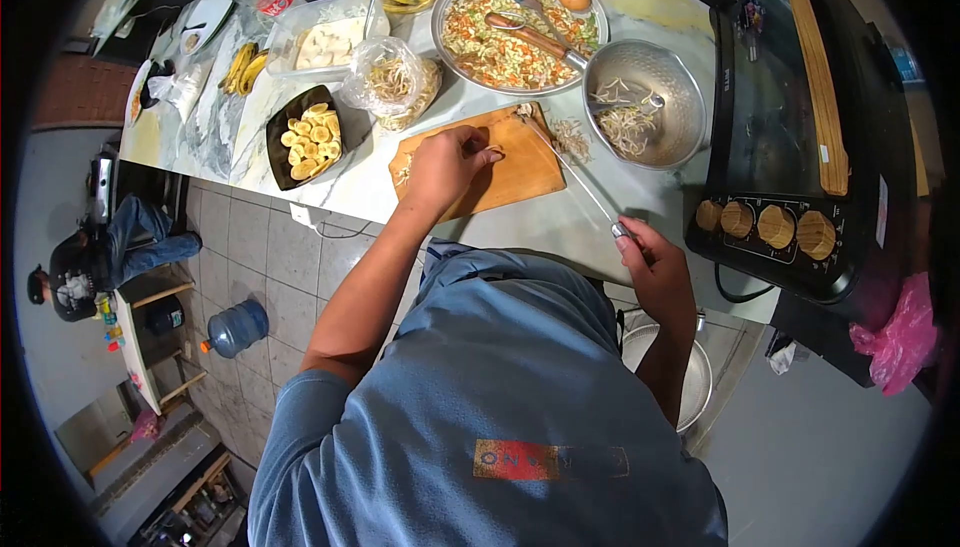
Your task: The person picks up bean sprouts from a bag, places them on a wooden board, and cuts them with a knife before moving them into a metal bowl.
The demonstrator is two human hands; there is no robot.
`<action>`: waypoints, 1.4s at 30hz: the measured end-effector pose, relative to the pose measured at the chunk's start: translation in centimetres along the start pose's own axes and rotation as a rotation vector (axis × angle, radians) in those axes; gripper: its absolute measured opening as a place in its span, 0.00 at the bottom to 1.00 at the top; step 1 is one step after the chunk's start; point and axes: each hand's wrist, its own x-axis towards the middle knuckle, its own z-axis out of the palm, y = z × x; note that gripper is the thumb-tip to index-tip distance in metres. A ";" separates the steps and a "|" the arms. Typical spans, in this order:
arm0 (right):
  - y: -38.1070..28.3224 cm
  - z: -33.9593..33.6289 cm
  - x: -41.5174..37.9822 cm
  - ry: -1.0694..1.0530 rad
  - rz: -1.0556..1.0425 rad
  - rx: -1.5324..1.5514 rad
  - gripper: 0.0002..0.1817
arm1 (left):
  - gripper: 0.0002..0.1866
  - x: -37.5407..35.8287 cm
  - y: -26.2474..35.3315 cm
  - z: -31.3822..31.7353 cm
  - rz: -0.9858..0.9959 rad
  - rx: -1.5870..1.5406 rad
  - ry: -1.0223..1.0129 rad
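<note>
At the near edge of the bench (640,209), the left hand (445,165) presses curled fingers onto bean sprouts (493,153) on the cutting board (512,169). The right hand (655,265) closes around the handle of a long knife (568,169), its tip reaching the board's far corner. With fingertips so near the blade, a slip could likely nick them, or sweep sprouts off toward the metal bowl (645,102).

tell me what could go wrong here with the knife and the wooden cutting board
The left hand presses food on the rectangular wooden cutting board close to the long thin metal knife held by the right hand; a slip could nick the fingers. The board's near corner seems close to the edge of the pale marbled counter, so it may tip.
</note>
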 end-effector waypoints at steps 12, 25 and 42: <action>-2.1 1.5 -0.2 -0.123 0.063 -0.001 0.17 | 0.16 -1.0 -0.4 0.1 -0.073 -0.011 0.006; -2.7 2.1 -0.8 -0.092 0.027 -0.062 0.17 | 0.16 -0.7 0.3 0.7 -0.187 0.003 0.026; -3.6 1.9 -1.0 -0.083 -0.021 -0.147 0.16 | 0.15 -0.8 0.2 1.2 -0.180 -0.057 0.082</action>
